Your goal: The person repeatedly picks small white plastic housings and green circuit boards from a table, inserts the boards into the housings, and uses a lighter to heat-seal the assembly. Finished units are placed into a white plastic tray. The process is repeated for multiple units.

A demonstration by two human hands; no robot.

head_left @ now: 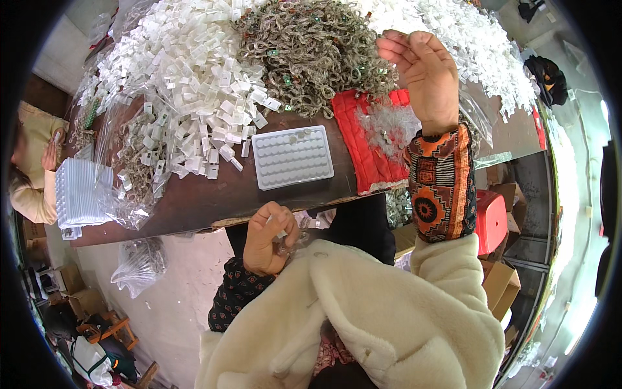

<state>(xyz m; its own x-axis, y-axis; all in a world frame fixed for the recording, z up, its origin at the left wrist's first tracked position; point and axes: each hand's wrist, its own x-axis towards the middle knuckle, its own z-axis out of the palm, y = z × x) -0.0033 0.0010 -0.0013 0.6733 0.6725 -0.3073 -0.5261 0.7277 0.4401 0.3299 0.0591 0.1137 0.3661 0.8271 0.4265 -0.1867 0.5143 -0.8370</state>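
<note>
Close to my body, below the table edge, my left hand (265,241) has its fingers curled round a small white plastic piece (281,234), partly hidden by the fingers. Over the right side of a heap of coiled clear cables (317,52), my right hand (424,68) is raised with fingers stretched out; I see nothing held in it. Between the hands lies a white plastic tray (291,159) with rows of round hollows; a few hollows along its far row look filled. A large heap of small white plastic pieces (207,84) lies left of the cables.
A red padded cloth (369,149) with clear plastic bits lies right of the tray. Stacked trays (81,191) stand at the table's left end, near another person's hand (50,155). More white pieces (460,39) cover the far right. A red stool (491,222) and cardboard boxes stand at the right.
</note>
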